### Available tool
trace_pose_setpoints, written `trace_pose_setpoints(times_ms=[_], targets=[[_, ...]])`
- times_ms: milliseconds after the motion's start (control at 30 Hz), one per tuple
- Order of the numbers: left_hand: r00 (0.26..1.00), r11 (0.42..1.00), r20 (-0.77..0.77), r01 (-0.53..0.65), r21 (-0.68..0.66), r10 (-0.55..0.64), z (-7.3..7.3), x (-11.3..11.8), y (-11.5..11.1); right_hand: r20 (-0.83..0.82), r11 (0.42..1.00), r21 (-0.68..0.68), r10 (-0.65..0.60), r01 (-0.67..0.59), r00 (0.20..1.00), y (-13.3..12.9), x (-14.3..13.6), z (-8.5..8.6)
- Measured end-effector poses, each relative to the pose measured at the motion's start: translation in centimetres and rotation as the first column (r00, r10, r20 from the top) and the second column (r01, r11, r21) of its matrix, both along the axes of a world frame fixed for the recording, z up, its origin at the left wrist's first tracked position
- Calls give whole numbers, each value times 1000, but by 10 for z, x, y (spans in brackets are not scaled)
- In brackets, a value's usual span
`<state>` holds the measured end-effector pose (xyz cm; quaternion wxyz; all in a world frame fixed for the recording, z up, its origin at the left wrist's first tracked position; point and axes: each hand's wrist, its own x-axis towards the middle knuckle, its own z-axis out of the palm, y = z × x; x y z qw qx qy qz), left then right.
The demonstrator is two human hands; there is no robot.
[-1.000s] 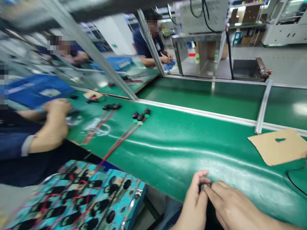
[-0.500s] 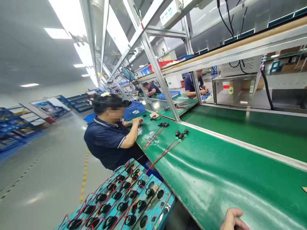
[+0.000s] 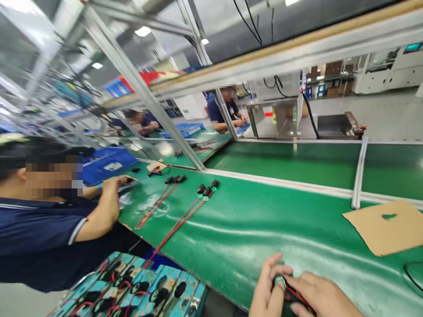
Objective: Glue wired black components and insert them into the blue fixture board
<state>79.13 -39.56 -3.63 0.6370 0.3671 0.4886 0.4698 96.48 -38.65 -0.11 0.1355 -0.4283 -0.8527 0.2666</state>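
Note:
At the bottom of the head view, my left hand is closed around a small black part with a round green circuit board at its end. My right hand pinches the red and black wire that runs from this part. Both hands are above the near edge of the green table mat. Several similar black parts with red wires lie on the mat ahead and to the left, with another bunch beyond them.
A blue tray of black parts and red wires stands lower left. A co-worker sits at the left beside a blue bin. Cardboard lies at right. A metal post and overhead shelf frame the bench.
The view has swung to the right, bringing the cardboard into sight. My right hand has come into view, meeting my left hand at the black part and its wire.

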Motion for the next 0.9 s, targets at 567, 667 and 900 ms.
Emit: trace_pose_setpoints(times_ms=[567, 667, 900], targets=[[987, 996, -137, 88, 7, -86, 33, -11, -2, -80, 982, -186, -27, 12, 996, 2, 3, 44], [972, 993, -226, 89, 78, -70, 34, -11, -2, -75, 981, -195, -21, 6, 997, 0, 1, 45], [948, 983, -317, 68, 171, -11, 31, -12, -3, -57, 997, -60, 45, -49, 997, -5, -3, 38]])
